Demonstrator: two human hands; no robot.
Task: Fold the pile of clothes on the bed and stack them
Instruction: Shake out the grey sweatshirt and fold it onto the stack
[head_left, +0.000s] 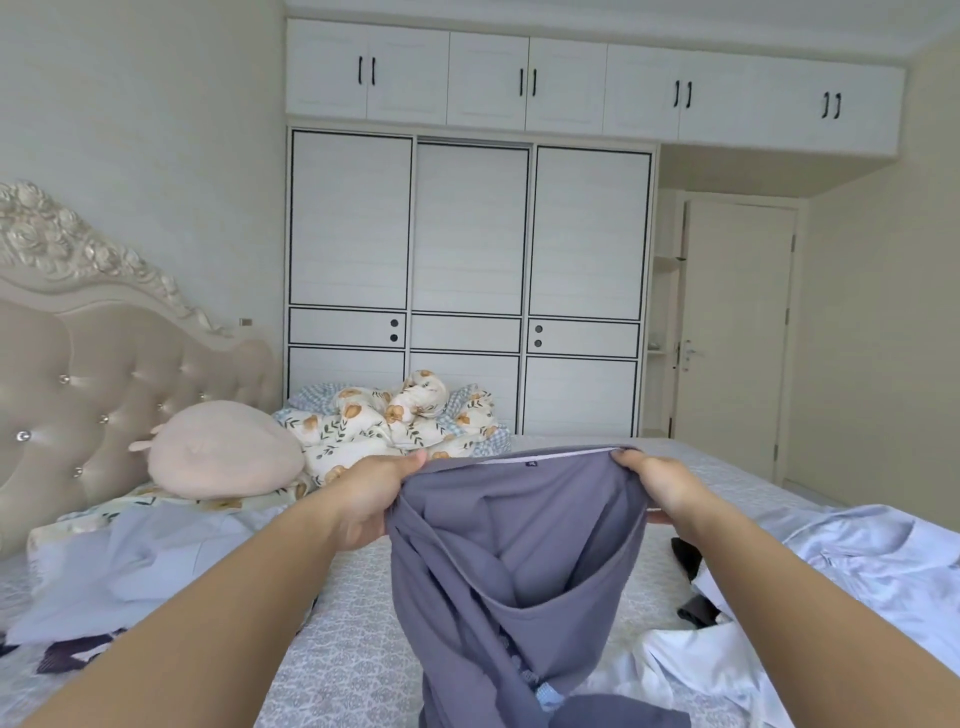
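I hold a grey-purple garment (514, 561) up over the bed (343, 654), its upper edge stretched between my hands. My left hand (374, 499) grips the left end of that edge. My right hand (660, 483) grips the right end. The cloth hangs down in loose folds to the bottom of the view. A pale blue shirt (852, 561) lies crumpled on the bed at the right, with a dark item (691, 577) partly under it. Another pale blue garment (130, 571) lies spread at the left.
A pink round cushion (218, 447) rests by the tufted headboard (78, 374). A flowered quilt (400, 415) is bunched at the far side of the bed. A white wardrobe (467, 280) fills the far wall, with a door (737, 332) to its right.
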